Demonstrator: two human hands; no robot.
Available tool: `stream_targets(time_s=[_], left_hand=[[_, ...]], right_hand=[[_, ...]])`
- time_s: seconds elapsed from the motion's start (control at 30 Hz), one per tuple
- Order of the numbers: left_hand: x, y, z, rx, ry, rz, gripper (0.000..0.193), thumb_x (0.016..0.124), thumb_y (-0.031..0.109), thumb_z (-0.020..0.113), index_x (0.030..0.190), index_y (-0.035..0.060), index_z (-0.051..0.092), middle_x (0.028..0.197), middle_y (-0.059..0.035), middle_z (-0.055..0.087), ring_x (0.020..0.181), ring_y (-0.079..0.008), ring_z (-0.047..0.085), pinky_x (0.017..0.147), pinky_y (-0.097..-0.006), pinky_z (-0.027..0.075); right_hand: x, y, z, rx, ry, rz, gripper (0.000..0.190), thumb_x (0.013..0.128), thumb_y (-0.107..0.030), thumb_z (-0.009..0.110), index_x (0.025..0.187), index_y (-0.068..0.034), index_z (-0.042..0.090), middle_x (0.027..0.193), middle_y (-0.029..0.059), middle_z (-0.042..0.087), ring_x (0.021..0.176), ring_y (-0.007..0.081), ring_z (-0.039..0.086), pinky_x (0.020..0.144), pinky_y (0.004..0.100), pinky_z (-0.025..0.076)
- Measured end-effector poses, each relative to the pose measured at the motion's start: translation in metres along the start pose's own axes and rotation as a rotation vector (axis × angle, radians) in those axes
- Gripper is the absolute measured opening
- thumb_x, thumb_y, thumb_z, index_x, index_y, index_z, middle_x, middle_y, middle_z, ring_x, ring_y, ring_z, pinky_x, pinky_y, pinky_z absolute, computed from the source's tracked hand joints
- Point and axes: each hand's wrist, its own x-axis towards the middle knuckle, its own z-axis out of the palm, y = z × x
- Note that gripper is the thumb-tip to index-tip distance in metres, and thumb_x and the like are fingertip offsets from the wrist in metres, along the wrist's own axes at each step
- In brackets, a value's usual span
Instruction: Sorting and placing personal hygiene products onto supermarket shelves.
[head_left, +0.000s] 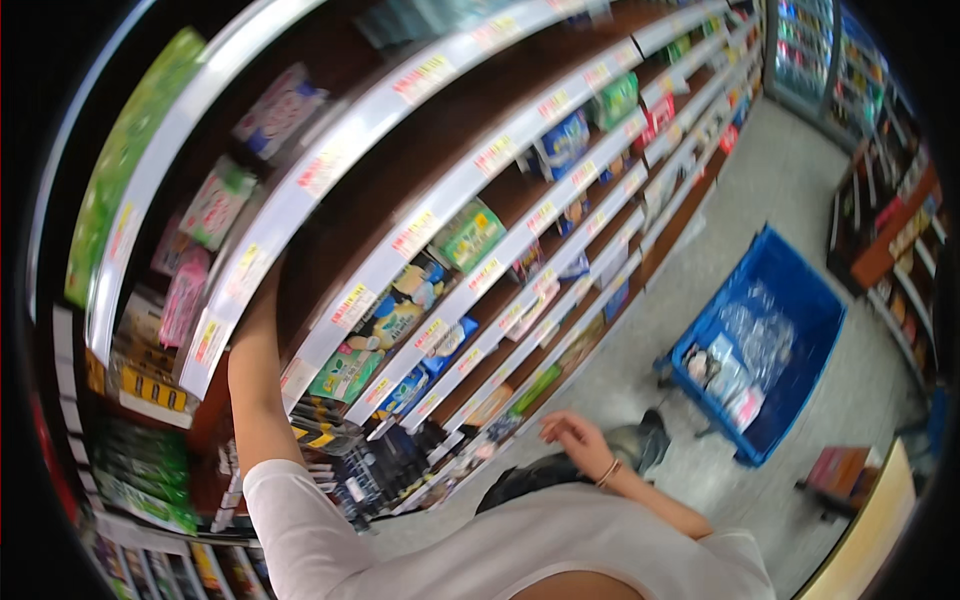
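Note:
My left forearm reaches into a dark shelf bay at the left, above the white price rail (322, 169); the hand itself is hidden in the shadow, so what it touches cannot be seen. Below and right of that arm stand a green pack (471, 234), a pack with cartoon figures (397, 300) and another green pack (346, 373). My right hand (577, 442), with a bracelet at its wrist, hangs low beside the shelves, fingers loosely bent, and nothing shows in it. Pink packs (184, 296) lie on a shelf left of my left arm.
A blue wheeled bin (814, 315) stands on the grey floor (802, 150) at the right, with clear plastic wrap (757, 330) and several packs inside. Farther off are glass-door coolers (802, 52) and another shelf unit (874, 247). A brown box (836, 472) sits at the lower right.

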Motion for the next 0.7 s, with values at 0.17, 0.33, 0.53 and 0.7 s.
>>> stream_targets(time_s=[0.17,0.33,0.53,0.7], left_hand=[[0.008,-0.004,0.01,0.019,-0.051,-0.012,0.045,0.086,0.031,0.047,0.119,0.0,0.044,0.121,-0.0152,0.045,0.114,-0.0259,0.041,0.097,-0.0322,0.03],[0.002,-0.015,0.018,0.027,-0.076,-0.021,0.045,0.088,0.031,0.043,0.122,0.0005,0.043,0.124,-0.0154,0.043,0.117,-0.0256,0.038,0.099,-0.0321,0.027],[-0.004,-0.002,0.036,-0.066,-0.207,-0.068,0.046,0.091,0.032,0.039,0.124,0.0011,0.041,0.128,-0.0156,0.04,0.121,-0.0252,0.034,0.101,-0.0319,0.025],[-0.088,0.085,0.002,-0.126,-0.118,-0.19,0.045,0.091,0.03,0.043,0.125,-0.0008,0.04,0.127,-0.0161,0.041,0.121,-0.0256,0.036,0.1,-0.0303,0.025]], right_hand=[[-0.008,0.016,-0.021,0.083,0.14,-0.012,0.022,0.084,0.003,0.041,0.1,-0.002,0.055,0.083,0.0047,0.058,0.075,0.0099,0.053,0.071,0.0226,0.044],[-0.002,0.01,-0.03,0.093,0.196,0.021,0.024,0.084,0.005,0.039,0.101,-0.002,0.054,0.082,0.0039,0.057,0.074,0.0094,0.052,0.07,0.0228,0.044],[0.003,-0.005,-0.069,0.033,0.166,-0.018,0.021,0.085,0.003,0.039,0.1,-0.003,0.052,0.085,0.0033,0.055,0.077,0.0104,0.053,0.071,0.024,0.044],[-0.005,-0.008,-0.139,-0.03,0.205,0.05,0.022,0.084,0.002,0.04,0.102,-0.004,0.051,0.082,0.0038,0.056,0.077,0.0107,0.054,0.069,0.0232,0.044]])
